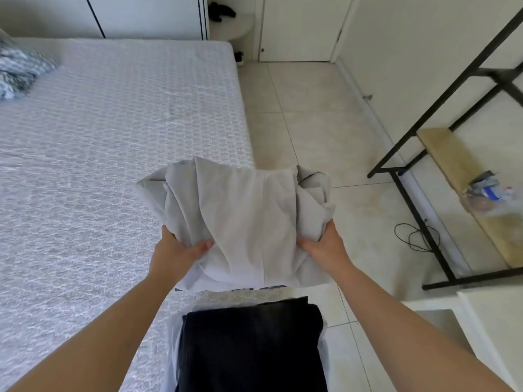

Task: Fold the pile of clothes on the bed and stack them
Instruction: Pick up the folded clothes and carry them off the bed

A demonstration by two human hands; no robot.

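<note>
A crumpled light grey garment [240, 216] hangs in the air over the right edge of the bed [113, 137]. My left hand [178, 253] grips its lower left part, thumb on top of the cloth. My right hand [322, 244] grips its bunched lower right part. Below the garment, near the bed's front corner, a folded dark navy garment [252, 346] lies on top of a folded white one [172, 335]. A patterned edge of another piece shows just under the grey garment.
A rumpled grey-and-white patterned cloth [19, 69] lies at the bed's far left. Tiled floor [311, 123] runs along the bed's right side. A black metal rack with a wooden shelf [458, 165] stands at the right, a black cable [416, 236] beside it.
</note>
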